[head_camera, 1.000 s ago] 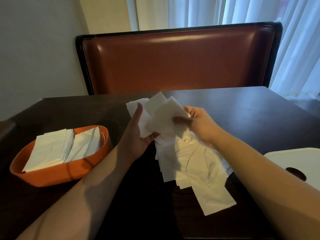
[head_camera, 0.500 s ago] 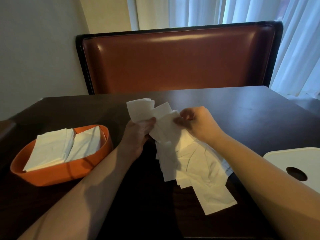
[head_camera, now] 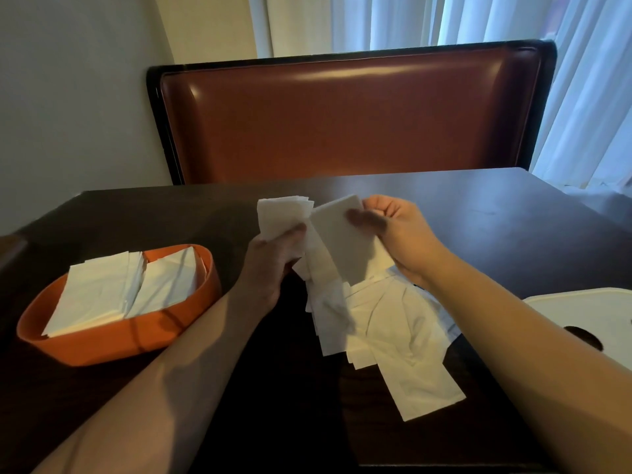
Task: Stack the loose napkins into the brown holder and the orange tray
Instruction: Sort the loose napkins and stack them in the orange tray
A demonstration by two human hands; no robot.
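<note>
My left hand [head_camera: 270, 265] grips a small bundle of white napkins [head_camera: 282, 213] upright above the dark table [head_camera: 496, 213]. Just to its right, my right hand [head_camera: 396, 230] pinches a single white napkin [head_camera: 345, 241] by its upper corner, tilted beside the bundle. Beneath both hands a loose pile of napkins [head_camera: 386, 323] is spread over the table toward me. The orange tray [head_camera: 113, 343] sits at the left with two stacks of napkins inside it. No brown holder is in view.
A white lid-like object with a dark hole [head_camera: 588, 309] lies at the right edge of the table. A brown padded bench back [head_camera: 349, 121] stands behind the table, with curtains behind it and a wall at the left.
My left thumb has closed over the bundle. My right hand dipped to the pile and now holds up a single napkin beside the bundle.
</note>
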